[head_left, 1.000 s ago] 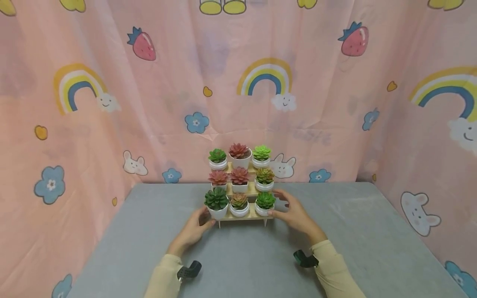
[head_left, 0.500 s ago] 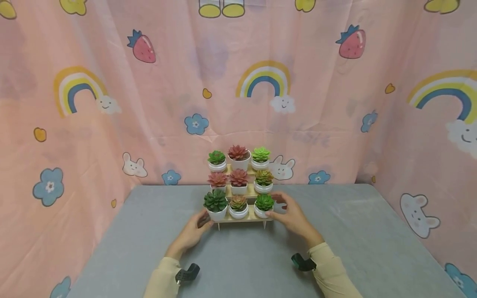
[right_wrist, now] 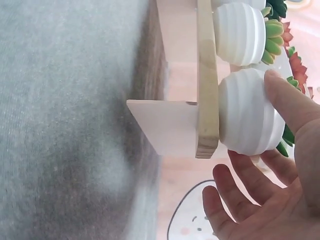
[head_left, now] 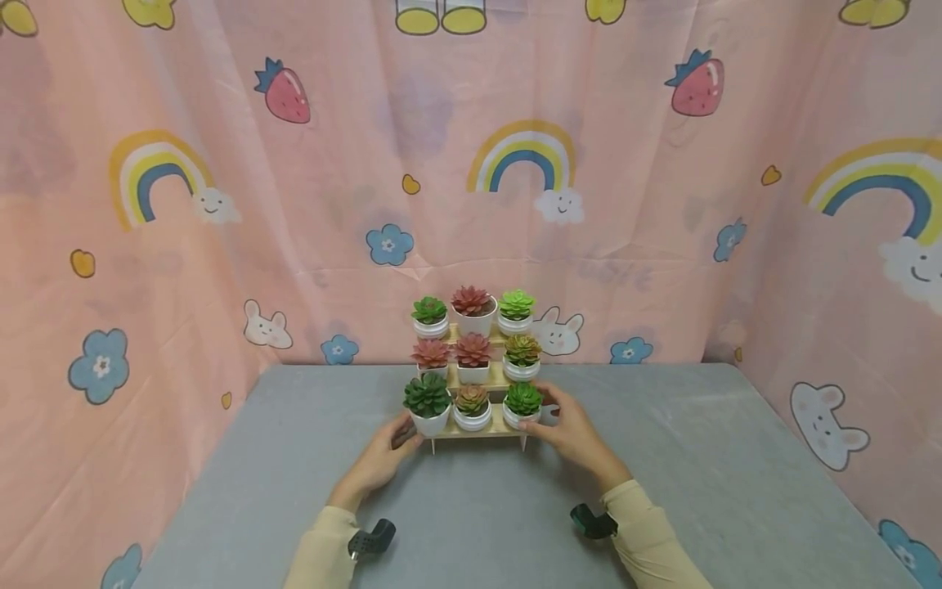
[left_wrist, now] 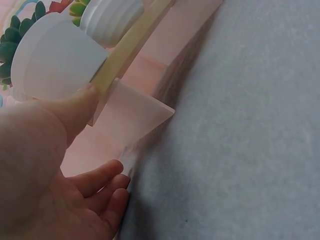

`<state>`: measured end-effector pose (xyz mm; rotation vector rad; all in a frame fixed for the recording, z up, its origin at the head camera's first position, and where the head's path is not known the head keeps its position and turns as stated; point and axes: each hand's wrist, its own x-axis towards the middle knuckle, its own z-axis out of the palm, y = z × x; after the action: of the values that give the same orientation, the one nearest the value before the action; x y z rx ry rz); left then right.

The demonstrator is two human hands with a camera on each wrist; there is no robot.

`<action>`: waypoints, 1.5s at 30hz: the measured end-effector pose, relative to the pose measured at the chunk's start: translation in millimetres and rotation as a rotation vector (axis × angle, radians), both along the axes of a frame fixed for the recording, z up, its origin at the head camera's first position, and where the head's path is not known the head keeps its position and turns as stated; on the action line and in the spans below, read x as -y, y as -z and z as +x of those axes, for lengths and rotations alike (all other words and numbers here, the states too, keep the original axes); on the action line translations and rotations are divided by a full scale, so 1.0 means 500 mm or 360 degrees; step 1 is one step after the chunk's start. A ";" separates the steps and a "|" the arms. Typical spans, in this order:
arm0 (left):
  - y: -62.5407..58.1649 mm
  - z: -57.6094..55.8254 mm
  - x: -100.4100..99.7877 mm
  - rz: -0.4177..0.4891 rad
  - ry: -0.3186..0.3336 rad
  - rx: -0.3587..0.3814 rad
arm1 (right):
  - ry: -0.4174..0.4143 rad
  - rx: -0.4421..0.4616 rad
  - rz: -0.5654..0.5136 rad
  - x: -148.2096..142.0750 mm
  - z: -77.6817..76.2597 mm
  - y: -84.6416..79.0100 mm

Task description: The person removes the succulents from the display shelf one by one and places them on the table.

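A tiered wooden plant stand (head_left: 464, 431) with white legs holds small artificial succulents in white pots. My left hand (head_left: 381, 455) is at its left end, below the dark green succulent (head_left: 427, 396). The left thumb (left_wrist: 82, 107) touches the bottom board beside that pot. Several left fingers (left_wrist: 102, 180) curl loosely below the board; the index finger is hidden. At the opposite end, my right hand (head_left: 572, 431) pinches the bright green potted succulent (head_left: 524, 401) on the bottom tier. Its thumb (right_wrist: 287, 97) lies on the ribbed white pot (right_wrist: 250, 112), with fingertips at the pot's far side.
The stand is on a grey tabletop (head_left: 471, 523) near its back edge. A pink patterned curtain (head_left: 331, 204) hangs behind and at both sides. Red, green and orange succulents fill the other places, including a red succulent (head_left: 474, 304) on the top tier.
My right hand has shifted slightly left, and its thumb reaches farther over the front of the bottom-right pot. The left hand and the plant stand look nearly still.
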<state>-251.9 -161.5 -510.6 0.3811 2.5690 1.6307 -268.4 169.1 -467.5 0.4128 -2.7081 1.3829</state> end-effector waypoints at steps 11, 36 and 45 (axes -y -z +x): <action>0.007 -0.008 0.001 -0.0033 -0.0004 0.0017 | 0.0027 0.0030 0.0025 0.003 -0.003 0.002; 0.001 -0.008 0.000 -0.0032 -0.0009 -0.0015 | -0.0025 -0.0081 -0.0121 -0.076 0.007 -0.062; 0.006 -0.006 -0.002 -0.0063 -0.0021 0.0009 | 0.0091 0.0019 -0.0094 -0.127 0.004 -0.044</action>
<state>-255.0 -160.7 -513.5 0.3566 2.6009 1.5805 -266.4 232.7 -445.3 0.3213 -2.6587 1.4508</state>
